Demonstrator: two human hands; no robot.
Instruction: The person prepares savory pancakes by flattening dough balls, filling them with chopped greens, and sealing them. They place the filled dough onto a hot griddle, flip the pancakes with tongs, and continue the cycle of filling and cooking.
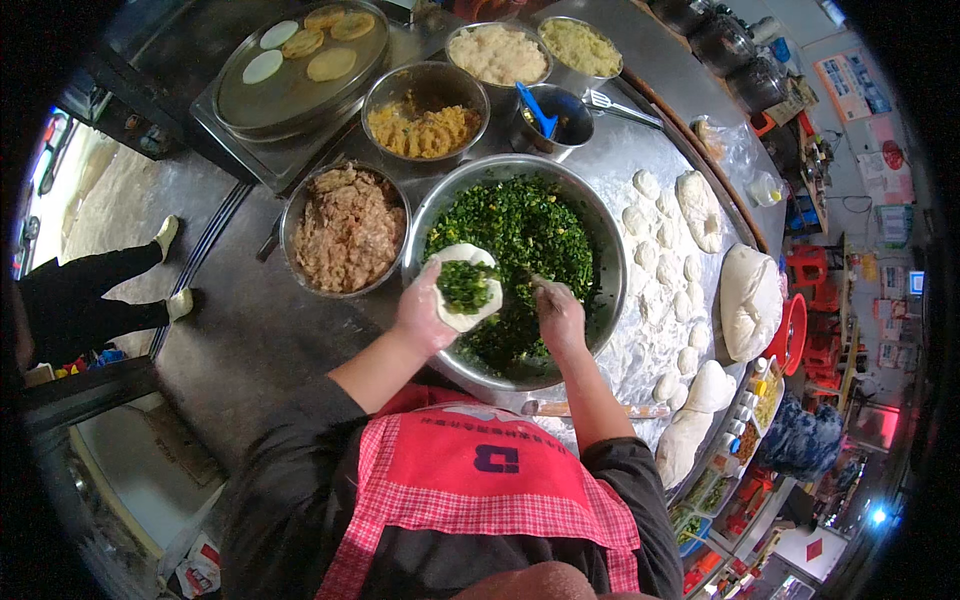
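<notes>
My left hand holds a flat round dough wrapper, with chopped greens heaped in its middle. The wrapper is over the left part of a large steel bowl. Chopped dark green leaves with small yellow bits fill much of that bowl. Above its right part my right hand is closed around a thin utensil, mostly hidden by the fingers and greens. A steel bowl of minced meat filling stands just left of the big bowl.
Bowls of yellowish filling, white shreds and pale green shreds stand behind. A round griddle carries flatbreads. Floured dough balls, larger dough masses and a rolling pin lie right. A person's legs show left.
</notes>
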